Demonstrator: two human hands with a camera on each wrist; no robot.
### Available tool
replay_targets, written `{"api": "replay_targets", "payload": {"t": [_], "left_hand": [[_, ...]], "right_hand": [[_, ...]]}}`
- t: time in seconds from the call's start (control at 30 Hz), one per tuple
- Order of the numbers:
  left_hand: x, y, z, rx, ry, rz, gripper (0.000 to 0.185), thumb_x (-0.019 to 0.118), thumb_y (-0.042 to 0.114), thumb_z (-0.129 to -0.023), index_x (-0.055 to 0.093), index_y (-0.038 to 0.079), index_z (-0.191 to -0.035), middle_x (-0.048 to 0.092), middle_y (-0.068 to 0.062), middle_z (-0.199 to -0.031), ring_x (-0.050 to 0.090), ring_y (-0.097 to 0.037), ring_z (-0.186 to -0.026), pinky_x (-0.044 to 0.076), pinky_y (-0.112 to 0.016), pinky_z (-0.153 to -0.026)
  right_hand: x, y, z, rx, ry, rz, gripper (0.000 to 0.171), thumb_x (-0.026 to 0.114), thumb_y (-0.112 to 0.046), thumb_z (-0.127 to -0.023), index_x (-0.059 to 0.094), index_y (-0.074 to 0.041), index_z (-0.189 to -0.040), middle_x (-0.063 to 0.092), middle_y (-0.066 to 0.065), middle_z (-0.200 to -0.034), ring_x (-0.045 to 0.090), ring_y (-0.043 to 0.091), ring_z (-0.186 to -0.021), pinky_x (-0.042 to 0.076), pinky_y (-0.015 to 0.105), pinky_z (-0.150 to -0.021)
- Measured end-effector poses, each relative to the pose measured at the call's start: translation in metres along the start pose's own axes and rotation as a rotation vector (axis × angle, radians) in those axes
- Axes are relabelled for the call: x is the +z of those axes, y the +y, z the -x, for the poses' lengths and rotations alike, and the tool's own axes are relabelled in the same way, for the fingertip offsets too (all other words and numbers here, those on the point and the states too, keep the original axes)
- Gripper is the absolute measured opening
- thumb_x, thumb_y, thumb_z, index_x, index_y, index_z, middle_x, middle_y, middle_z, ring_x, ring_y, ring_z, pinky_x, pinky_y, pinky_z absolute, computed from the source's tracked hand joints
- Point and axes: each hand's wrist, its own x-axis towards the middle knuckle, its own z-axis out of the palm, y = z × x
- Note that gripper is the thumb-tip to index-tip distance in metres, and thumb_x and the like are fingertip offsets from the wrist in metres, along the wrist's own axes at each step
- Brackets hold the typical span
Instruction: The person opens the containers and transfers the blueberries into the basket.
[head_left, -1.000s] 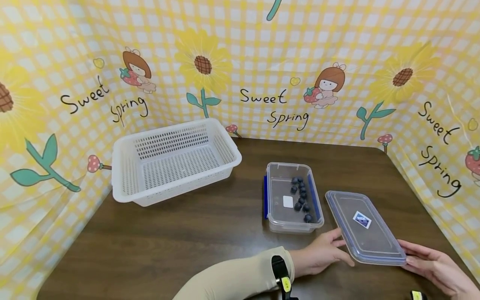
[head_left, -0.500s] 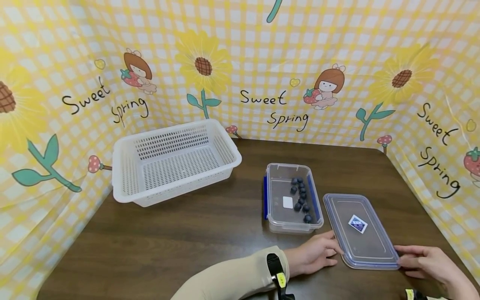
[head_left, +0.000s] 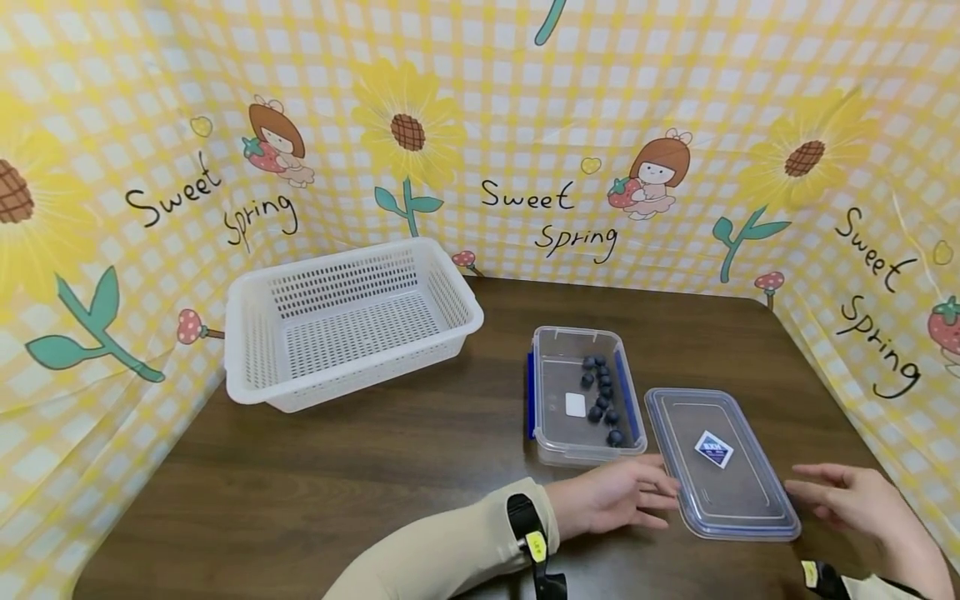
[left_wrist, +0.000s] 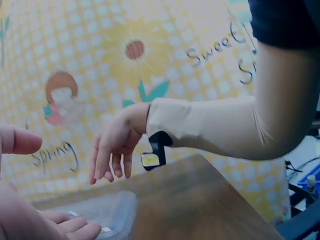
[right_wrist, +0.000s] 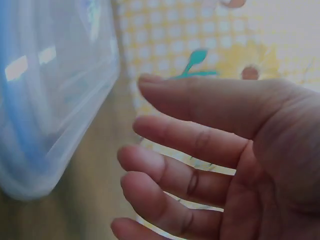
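A clear lid [head_left: 738, 492] with a blue diamond label lies flat on the table, to the right of a clear plastic container [head_left: 551, 425]. Several blueberries [head_left: 604, 390] sit along the container's right side. My left hand [head_left: 618, 498] has its fingers loosely extended at the lid's left edge; whether they touch it I cannot tell. Beyond the lid's right edge, my right hand [head_left: 862, 504] holds nothing. In the right wrist view its relaxed fingers [right_wrist: 155, 165] are apart from the lid [right_wrist: 60, 105]. The left wrist view shows my right hand [left_wrist: 117, 142] with fingers hanging down.
A white perforated basket [head_left: 352, 385] stands at the back left of the brown table [head_left: 337, 492]. Yellow checked cloth [head_left: 525, 108] with flower prints walls in the back and both sides. The container's blue side clip [head_left: 532, 396] hangs on its left.
The lid, earlier tilted up between both hands, came down flat on the table. Both hands let go of it. My left hand drew back to the left, and my right hand moved slightly off the edge.
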Motion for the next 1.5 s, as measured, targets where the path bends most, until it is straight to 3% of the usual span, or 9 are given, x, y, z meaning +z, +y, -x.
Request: {"api": "replay_targets", "payload": {"t": [0.17,0.3,0.4,0.47,0.7,0.93,1.1,1.3,1.5], "left_hand": [[-0.01,0.027,0.012,0.065,-0.053,0.008,0.071,0.045,-0.004,-0.09,0.018,-0.002,-0.156,0.038,-0.028,-0.15,0.037,-0.048,-0.137,0.03,-0.061,-0.113],[-0.028,0.051,0.019,0.153,-0.054,0.007,0.067,0.045,-0.002,-0.091,0.025,0.001,-0.155,0.039,-0.026,-0.15,0.038,-0.045,-0.137,0.03,-0.059,-0.114],[-0.045,0.069,0.025,0.236,-0.012,0.003,0.062,0.046,-0.001,-0.093,0.031,0.001,-0.153,0.041,-0.026,-0.149,0.039,-0.044,-0.136,0.033,-0.057,-0.113],[-0.058,0.079,0.029,0.293,0.026,-0.002,0.061,0.046,-0.001,-0.093,0.033,0.001,-0.152,0.043,-0.025,-0.148,0.04,-0.043,-0.136,0.035,-0.055,-0.112],[-0.101,0.095,0.036,0.425,0.251,-0.01,0.057,0.047,-0.002,-0.096,0.033,0.002,-0.152,0.044,-0.024,-0.147,0.049,-0.032,-0.125,0.038,-0.054,-0.11],[-0.134,0.087,0.031,0.407,0.385,0.003,0.059,0.049,-0.005,-0.097,0.031,0.002,-0.153,0.041,-0.025,-0.149,0.057,-0.025,-0.111,0.045,-0.046,-0.102],[-0.146,0.075,0.028,0.345,0.399,0.025,0.058,0.05,-0.004,-0.097,0.033,0.003,-0.152,0.042,-0.023,-0.148,0.056,-0.021,-0.105,0.047,-0.041,-0.096],[-0.151,0.071,0.028,0.299,0.379,0.023,0.057,0.049,0.002,-0.097,0.033,0.003,-0.152,0.042,-0.022,-0.149,0.048,-0.031,-0.122,0.043,-0.047,-0.101],[-0.148,0.087,0.028,0.31,0.399,-0.08,0.052,0.052,0.005,-0.098,0.04,0.002,-0.148,0.051,-0.021,-0.142,0.055,-0.022,-0.108,0.05,-0.039,-0.089]], "right_hand": [[0.004,-0.032,0.005,-0.188,0.09,0.007,0.062,0.063,-0.03,-0.1,0.045,0.016,-0.136,0.066,0.002,-0.078,0.064,0.014,-0.063,0.058,0.029,-0.057],[0.013,-0.056,0.004,-0.371,0.139,-0.161,0.031,0.064,-0.018,-0.099,0.062,-0.016,-0.13,0.069,-0.008,-0.086,0.068,0.012,-0.07,0.061,0.031,-0.059],[0.022,-0.07,-0.001,-0.512,0.141,-0.288,0.041,0.062,-0.005,-0.098,0.058,-0.041,-0.119,0.069,-0.015,-0.088,0.069,0.01,-0.07,0.06,0.029,-0.057],[0.029,-0.078,-0.006,-0.571,0.107,-0.386,0.05,0.06,0.001,-0.098,0.057,-0.044,-0.119,0.069,-0.014,-0.09,0.07,0.01,-0.071,0.06,0.028,-0.057],[0.056,-0.098,-0.025,-0.594,-0.051,-0.528,0.044,0.057,0.003,-0.099,0.057,-0.031,-0.126,0.068,-0.003,-0.095,0.071,0.015,-0.076,0.062,0.033,-0.06],[0.078,-0.102,-0.046,-0.494,-0.257,-0.537,0.051,0.054,-0.007,-0.103,0.032,0.006,-0.147,0.056,0.014,-0.11,0.068,0.023,-0.081,0.062,0.041,-0.061],[0.092,-0.097,-0.057,-0.463,-0.393,-0.665,0.046,0.054,-0.002,-0.101,0.04,-0.007,-0.145,0.054,0.012,-0.11,0.066,0.019,-0.084,0.062,0.039,-0.063],[0.099,-0.095,-0.062,-0.434,-0.412,-0.673,0.064,0.059,0.003,-0.096,0.026,0.01,-0.15,0.052,0.011,-0.111,0.064,0.017,-0.088,0.062,0.038,-0.069],[0.102,-0.09,-0.068,-0.433,-0.47,-0.727,0.063,0.058,0.003,-0.097,0.025,0.011,-0.15,0.054,0.01,-0.111,0.065,0.016,-0.092,0.061,0.035,-0.075]]}}
